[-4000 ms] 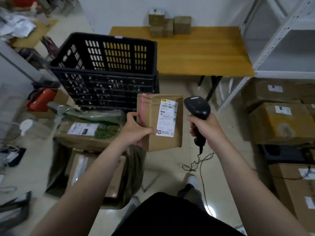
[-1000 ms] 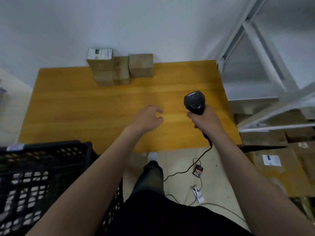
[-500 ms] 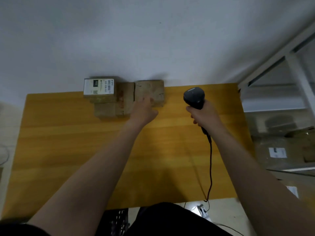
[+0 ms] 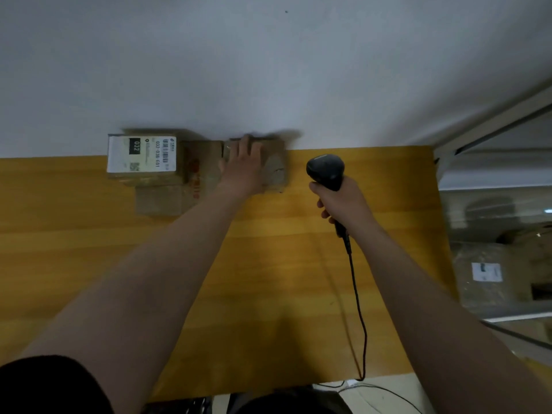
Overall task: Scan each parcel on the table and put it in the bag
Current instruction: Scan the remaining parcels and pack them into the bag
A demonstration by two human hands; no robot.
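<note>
While my left hand (image 4: pixel 243 167) lies spread on the rightmost parcel (image 4: pixel 273 165) and my right hand (image 4: pixel 343 201) clenches the scanner (image 4: pixel 325 171), I judge several parcels remain unscanned on the surface (image 4: pixel 268 264).

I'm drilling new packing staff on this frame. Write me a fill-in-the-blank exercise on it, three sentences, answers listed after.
1. The left hand lies on top of the ____most parcel in the group by the wall.
2. The right hand grips a black ____ with a cord trailing off the table.
3. The parcel with the white label sits at the ____ end of the group.

Missing words: right; scanner; left
</note>
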